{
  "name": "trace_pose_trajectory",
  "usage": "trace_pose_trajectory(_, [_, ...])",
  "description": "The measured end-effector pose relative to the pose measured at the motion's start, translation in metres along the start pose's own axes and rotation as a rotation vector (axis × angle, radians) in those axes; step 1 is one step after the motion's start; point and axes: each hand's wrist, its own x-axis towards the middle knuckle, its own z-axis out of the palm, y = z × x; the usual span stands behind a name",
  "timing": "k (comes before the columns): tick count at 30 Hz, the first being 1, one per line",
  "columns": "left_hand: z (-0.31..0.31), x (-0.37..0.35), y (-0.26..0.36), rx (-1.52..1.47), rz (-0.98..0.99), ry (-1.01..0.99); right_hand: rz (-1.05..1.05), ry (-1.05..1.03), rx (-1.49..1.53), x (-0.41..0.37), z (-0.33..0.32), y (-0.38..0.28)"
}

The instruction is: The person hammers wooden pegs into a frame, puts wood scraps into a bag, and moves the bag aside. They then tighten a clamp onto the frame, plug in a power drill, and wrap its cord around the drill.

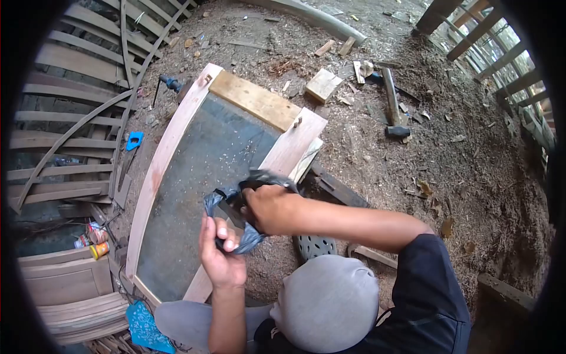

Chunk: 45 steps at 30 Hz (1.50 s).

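My left hand (221, 248) pinches the edge of a dark plastic bag (252, 239), its fingers closed on the rim. Into the mouth of that bag reaches my right hand (274, 207); its fingertips are hidden inside, and whatever they touch does not show. Both hands are over the near right part of a wooden frame (154, 177) with pale curved side rails. A lighter brown crosspiece (256, 99) joins the rails at the far end. Between the rails shows a grey flat surface (200, 159) sprinkled with wood chips.
A hammer (391, 103) lies on the chip-strewn ground beyond the frame, near a wood block (323, 86). To the left are a blue-handled saw (134, 141), slatted wooden pieces (71, 121), a yellow container (99, 250) and a blue patterned cloth (147, 327). A slatted fence (483, 35) stands right.
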Motion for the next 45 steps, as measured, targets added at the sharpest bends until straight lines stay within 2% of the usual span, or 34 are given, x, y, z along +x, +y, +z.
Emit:
trace_pose_trajectory(1, [-0.005,0.007,0.002,-0.014,-0.018,-0.010,-0.069,0.107,0.013,-0.011,-0.016,-0.002])
trace_pose_trajectory(3, [-0.001,0.006,0.010,-0.089,-0.065,-0.032,-0.430,0.193,0.282,-0.031,-0.070,0.003])
trace_pose_trajectory(5, [-0.001,0.000,0.017,-0.219,-0.140,-0.130,-0.109,0.338,0.691,-0.036,-0.116,0.039])
trace_pose_trajectory(6, [-0.001,-0.006,0.021,-0.218,-0.141,-0.134,0.056,0.529,0.696,-0.025,-0.132,0.079])
trace_pose_trajectory(7, [-0.001,-0.012,0.027,-0.234,-0.149,-0.120,0.181,0.643,0.612,-0.012,-0.145,0.130])
trace_pose_trajectory(8, [-0.001,-0.017,0.033,-0.248,-0.153,-0.105,0.405,0.689,0.554,-0.002,-0.156,0.180])
trace_pose_trajectory(10, [0.002,-0.026,0.045,-0.206,-0.124,-0.065,0.663,0.668,0.271,0.027,-0.152,0.317])
trace_pose_trajectory(11, [0.003,-0.029,0.049,-0.168,-0.101,-0.018,0.766,0.641,0.109,0.028,-0.155,0.347])
trace_pose_trajectory(12, [-0.001,-0.030,0.053,-0.170,-0.087,-0.036,0.859,0.697,-0.013,0.040,-0.144,0.397])
trace_pose_trajectory(13, [-0.004,-0.030,0.058,-0.166,-0.081,-0.033,0.908,0.762,-0.069,0.041,-0.138,0.413])
trace_pose_trajectory(17, [-0.013,-0.029,0.071,-0.144,-0.075,0.034,1.012,0.673,-0.116,0.050,-0.133,0.432])
trace_pose_trajectory(19, [-0.016,-0.032,0.075,-0.082,-0.039,0.106,1.053,0.765,-0.133,0.058,-0.127,0.459])
trace_pose_trajectory(21, [-0.025,-0.031,0.080,-0.085,-0.038,0.091,0.967,0.705,-0.185,0.054,-0.144,0.437])
trace_pose_trajectory(23, [-0.030,-0.032,0.084,-0.129,-0.026,0.143,0.813,0.803,-0.239,0.059,-0.162,0.439])
trace_pose_trajectory(25, [-0.032,-0.029,0.085,-0.151,-0.028,0.165,0.813,0.907,-0.036,0.080,-0.180,0.458])
trace_pose_trajectory(26, [-0.031,-0.026,0.085,-0.141,-0.019,0.186,0.861,0.723,0.139,0.090,-0.204,0.463])
trace_pose_trajectory(27, [-0.030,-0.024,0.084,-0.132,-0.006,0.206,0.938,0.622,0.153,0.105,-0.214,0.500])
trace_pose_trajectory(29, [-0.026,-0.020,0.084,-0.107,0.008,0.226,1.027,0.796,0.023,0.133,-0.227,0.523])
trace_pose_trajectory(31, [-0.025,-0.018,0.085,-0.078,0.040,0.256,1.061,0.883,0.130,0.150,-0.233,0.534])
trace_pose_trajectory(32, [-0.026,-0.017,0.086,-0.082,0.033,0.270,1.130,0.844,0.083,0.157,-0.237,0.521])
trace_pose_trajectory(33, [-0.026,-0.015,0.085,-0.090,0.025,0.282,1.143,0.902,0.055,0.162,-0.237,0.507])
trace_pose_trajectory(36, [-0.025,-0.012,0.084,-0.074,0.036,0.342,1.172,0.871,0.058,0.179,-0.235,0.524])
trace_pose_trajectory(39, [-0.024,-0.008,0.086,-0.085,0.037,0.371,1.191,0.867,0.072,0.185,-0.231,0.512])
trace_pose_trajectory(41, [-0.025,-0.005,0.088,-0.104,0.026,0.366,0.791,1.207,-0.017,0.184,-0.229,0.479])
trace_pose_trajectory(43, [-0.027,-0.002,0.090,-0.056,0.028,0.327,0.753,1.118,-0.051,0.196,-0.225,0.496])
trace_pose_trajectory(45, [-0.026,0.001,0.088,-0.058,0.028,0.347,0.496,0.917,-0.124,0.204,-0.220,0.502])
